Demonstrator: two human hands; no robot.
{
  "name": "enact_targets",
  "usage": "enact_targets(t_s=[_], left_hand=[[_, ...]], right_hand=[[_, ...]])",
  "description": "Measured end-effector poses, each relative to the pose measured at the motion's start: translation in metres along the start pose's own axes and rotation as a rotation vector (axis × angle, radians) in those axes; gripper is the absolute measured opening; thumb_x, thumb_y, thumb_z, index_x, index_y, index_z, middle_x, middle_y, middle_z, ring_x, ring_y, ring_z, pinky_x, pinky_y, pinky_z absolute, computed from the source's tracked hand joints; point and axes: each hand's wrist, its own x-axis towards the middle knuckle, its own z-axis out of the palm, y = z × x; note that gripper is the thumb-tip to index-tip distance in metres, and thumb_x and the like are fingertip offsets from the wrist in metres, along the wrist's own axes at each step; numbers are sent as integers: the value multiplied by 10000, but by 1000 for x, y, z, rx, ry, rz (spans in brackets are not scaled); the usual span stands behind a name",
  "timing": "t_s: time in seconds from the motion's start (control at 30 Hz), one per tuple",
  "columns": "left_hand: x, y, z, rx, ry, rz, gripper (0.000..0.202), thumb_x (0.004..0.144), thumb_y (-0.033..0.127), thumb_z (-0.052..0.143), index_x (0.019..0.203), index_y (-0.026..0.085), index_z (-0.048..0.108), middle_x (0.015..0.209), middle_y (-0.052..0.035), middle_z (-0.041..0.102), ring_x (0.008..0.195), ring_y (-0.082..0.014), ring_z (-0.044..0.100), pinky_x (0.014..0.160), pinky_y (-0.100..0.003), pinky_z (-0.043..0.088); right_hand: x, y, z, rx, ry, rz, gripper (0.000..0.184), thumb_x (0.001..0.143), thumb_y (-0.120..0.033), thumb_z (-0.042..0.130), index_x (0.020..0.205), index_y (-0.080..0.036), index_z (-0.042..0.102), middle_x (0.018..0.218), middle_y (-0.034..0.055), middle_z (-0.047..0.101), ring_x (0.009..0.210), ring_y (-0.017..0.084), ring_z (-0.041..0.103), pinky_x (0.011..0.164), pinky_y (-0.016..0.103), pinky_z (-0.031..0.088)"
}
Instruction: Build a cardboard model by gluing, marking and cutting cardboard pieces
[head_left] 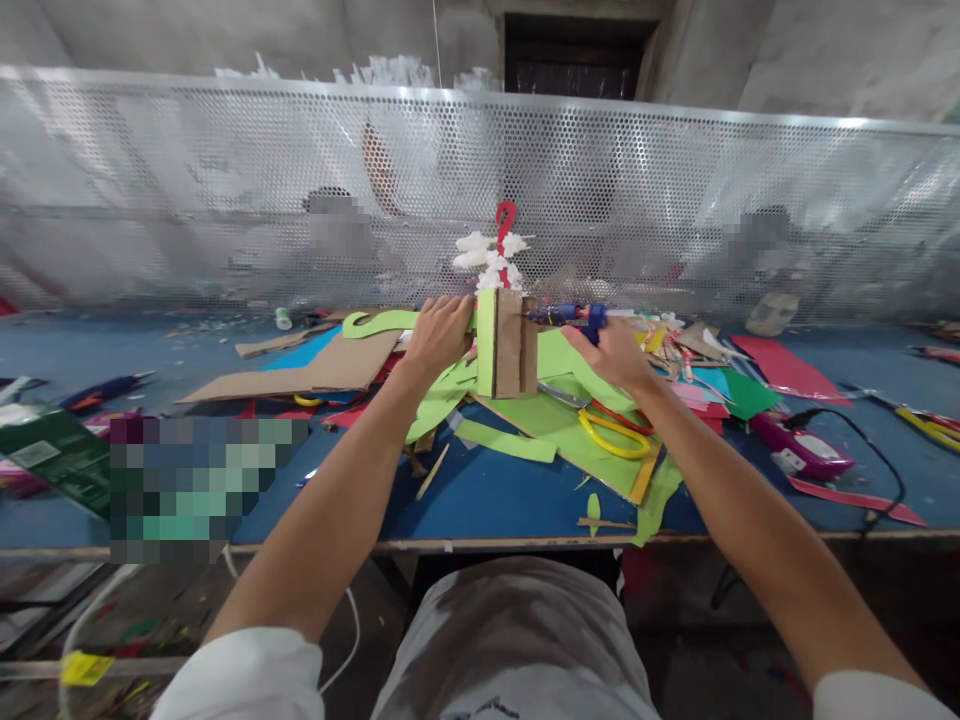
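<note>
My left hand [439,335] is closed on the left side of an upright craft piece [508,343] of brown cardboard with a light-green paper face, topped by white fluff and a red loop. My right hand [611,352] grips a blue glue gun [574,315], whose nozzle points left at the cardboard's right edge. Both hands are over a heap of green paper [555,415] on the blue table [487,500].
Yellow-and-red scissors [615,430] lie on the green paper. A purple glue gun [799,447] with a black cord lies at right. Brown cardboard sheets [315,370] lie at left, coloured scraps around. A perforated metal screen [225,190] closes the far side.
</note>
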Motion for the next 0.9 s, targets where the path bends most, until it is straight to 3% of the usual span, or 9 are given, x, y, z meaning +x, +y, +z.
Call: enact_targets(t_s=[0.2, 0.4, 0.63, 0.9], left_hand=[[-1, -10, -2, -6, -5, -58, 372, 944, 181, 572, 1308, 163, 649, 1272, -250, 787, 1280, -451, 706, 1069, -551, 493], [-1, -20, 1, -12, 50, -110, 370, 927, 177, 590, 1291, 207, 644, 1217, -213, 803, 1243, -428, 719, 1045, -537, 512], [-2, -20, 7, 5, 62, -75, 388, 913, 171, 599, 1295, 202, 655, 1216, -218, 808, 1217, -427, 730, 1031, -537, 522], [0, -13, 4, 6, 41, -26, 415, 939, 209, 606, 1350, 206, 666, 1246, -227, 802, 1238, -428, 718, 1041, -544, 508]], right_hand=[[0, -3, -1, 15, -101, -27, 611, 1047, -783, 535, 790, -235, 620, 723, 71, 633, 732, 248, 590, 782, 391, 475], [-1, -1, -1, 44, -243, -37, 627, 1019, -812, 565, 743, -250, 544, 676, 40, 572, 675, 221, 516, 717, 380, 428], [-3, 1, 0, 101, -102, -33, 523, 1025, -769, 572, 910, -259, 559, 808, 38, 616, 757, 241, 574, 759, 384, 468], [-2, -3, 2, 57, -67, -33, 580, 1044, -807, 524, 899, -253, 618, 830, 82, 658, 825, 280, 639, 814, 411, 522]])
